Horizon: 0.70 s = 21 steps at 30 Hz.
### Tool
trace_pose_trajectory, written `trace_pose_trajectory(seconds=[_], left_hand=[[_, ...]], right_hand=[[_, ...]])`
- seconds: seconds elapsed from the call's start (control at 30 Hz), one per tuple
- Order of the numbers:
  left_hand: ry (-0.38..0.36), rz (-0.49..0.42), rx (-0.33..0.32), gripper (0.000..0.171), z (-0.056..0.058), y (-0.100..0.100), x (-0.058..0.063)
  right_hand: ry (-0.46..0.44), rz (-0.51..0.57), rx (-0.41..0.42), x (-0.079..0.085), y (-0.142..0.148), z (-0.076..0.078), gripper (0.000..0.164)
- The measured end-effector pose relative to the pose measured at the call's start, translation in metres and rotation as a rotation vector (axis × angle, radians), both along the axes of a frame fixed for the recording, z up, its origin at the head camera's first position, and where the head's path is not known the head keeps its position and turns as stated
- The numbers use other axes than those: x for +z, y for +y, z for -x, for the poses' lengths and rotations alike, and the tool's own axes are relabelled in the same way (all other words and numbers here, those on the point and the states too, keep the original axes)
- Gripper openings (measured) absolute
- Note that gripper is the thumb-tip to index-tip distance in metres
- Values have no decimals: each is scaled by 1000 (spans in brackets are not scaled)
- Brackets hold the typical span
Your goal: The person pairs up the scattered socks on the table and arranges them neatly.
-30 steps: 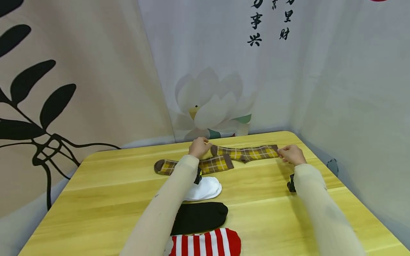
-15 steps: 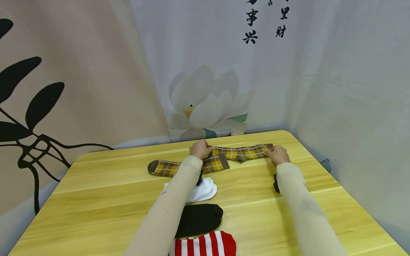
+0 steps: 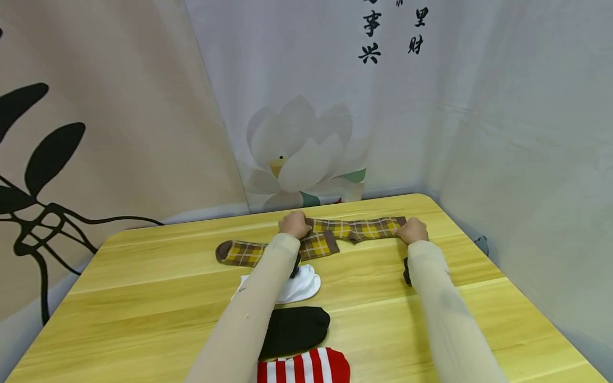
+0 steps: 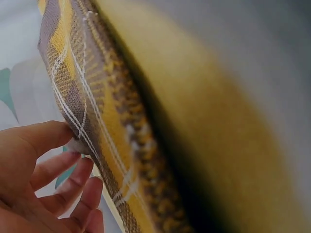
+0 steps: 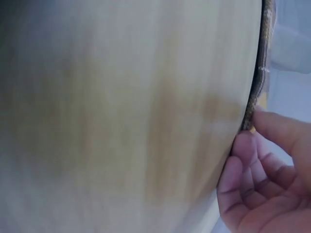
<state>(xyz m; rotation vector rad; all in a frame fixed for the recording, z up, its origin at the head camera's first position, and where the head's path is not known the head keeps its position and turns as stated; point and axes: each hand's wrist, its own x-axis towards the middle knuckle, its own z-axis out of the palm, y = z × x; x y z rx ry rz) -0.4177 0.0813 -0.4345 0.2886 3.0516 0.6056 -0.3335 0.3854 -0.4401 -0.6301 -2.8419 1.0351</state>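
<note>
Two yellow-and-brown plaid socks lie near the far edge in the head view. My left hand (image 3: 294, 224) is at the left end of the farther plaid sock (image 3: 373, 229), pinching its edge between thumb and fingers. At the cuff on the other end, my right hand (image 3: 413, 231) pinches the same sock, seen edge-on as a plaid strip (image 5: 262, 68) in the right wrist view. The nearer plaid sock (image 3: 244, 253) lies flat, overlapping slightly, its middle hidden by the left forearm. Plaid knit (image 4: 92, 87) fills much of the left wrist view.
White socks (image 3: 301, 284), a black sock (image 3: 299, 330) and a red-and-white striped sock (image 3: 311, 367) lie in a column toward me, partly under the left sleeve. The wooden table (image 3: 373, 308) ends at a printed curtain (image 3: 306, 106) behind and pale cloth to the right.
The head view has shifted slightly, so everything sits further left. My right hand has moved left onto the cuff, and my left hand a little right onto the sock's end. The socks stay put.
</note>
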Motion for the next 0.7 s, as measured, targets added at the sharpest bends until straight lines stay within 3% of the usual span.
trace_pose_trajectory(seconds=[0.23,0.43,0.7], left_hand=[[4,15,-28,50,3,-3,-3],[21,1,-43,52,4,-4,-2],[74,-51,-57,55,1,-2,7]], right_hand=[[-10,-46,26,-1,-1,-1,38],[40,-91,43,3,-2,-2,49],[58,-131,32,11,-2,-7,31]])
